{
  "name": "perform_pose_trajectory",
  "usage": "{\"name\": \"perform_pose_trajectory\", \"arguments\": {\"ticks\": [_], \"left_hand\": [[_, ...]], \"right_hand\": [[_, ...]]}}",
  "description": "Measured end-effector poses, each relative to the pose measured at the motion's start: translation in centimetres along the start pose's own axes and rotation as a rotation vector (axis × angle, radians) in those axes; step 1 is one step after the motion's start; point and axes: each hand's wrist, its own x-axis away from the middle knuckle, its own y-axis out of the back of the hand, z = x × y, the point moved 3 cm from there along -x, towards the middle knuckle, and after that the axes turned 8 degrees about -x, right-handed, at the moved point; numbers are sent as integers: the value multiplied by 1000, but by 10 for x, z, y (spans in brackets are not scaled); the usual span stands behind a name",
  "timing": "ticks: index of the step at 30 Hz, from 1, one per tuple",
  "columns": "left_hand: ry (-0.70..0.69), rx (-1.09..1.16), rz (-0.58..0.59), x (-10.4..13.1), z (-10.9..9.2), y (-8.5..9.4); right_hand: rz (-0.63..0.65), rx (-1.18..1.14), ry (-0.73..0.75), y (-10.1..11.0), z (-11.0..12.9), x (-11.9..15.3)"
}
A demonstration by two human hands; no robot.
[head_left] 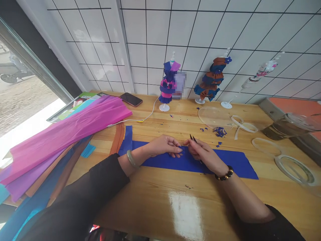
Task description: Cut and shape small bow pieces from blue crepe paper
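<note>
My left hand (pixel 170 146) is closed in a pinch above a long strip of dark blue crepe paper (pixel 232 162). Whatever sits between its fingertips is too small and too blue against the paper to make out. A short distance to the right, my right hand (pixel 202 152) grips slim black tweezers (pixel 192 138), their two pointed tips sticking up past the fingers. The strip lies flat across the table under both hands. A shorter blue piece (pixel 128 135) crosses its left end, beside a brown strip (pixel 117 139).
Pink crepe paper (pixel 75 124) tops a pile of coloured sheets at left. A phone (pixel 131 99) lies behind. Small dressed stands (pixel 167 83) line the tiled wall. Blue scraps (pixel 220 132), a clear disc (pixel 213 117), tape rolls (pixel 296 169) and a glass jug (pixel 283 127) are at right.
</note>
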Motion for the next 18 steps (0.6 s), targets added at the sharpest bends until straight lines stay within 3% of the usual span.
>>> {"name": "perform_pose_trajectory", "arguments": {"ticks": [3, 9, 18], "left_hand": [[17, 211, -23, 2, -2, -2], [-3, 557, -12, 1, 2, -7], [-85, 600, -130, 2, 1, -11]], "right_hand": [[-36, -114, 23, 1, -1, -1], [-28, -29, 96, -11, -3, 1], [-13, 24, 182, -18, -4, 5]]}}
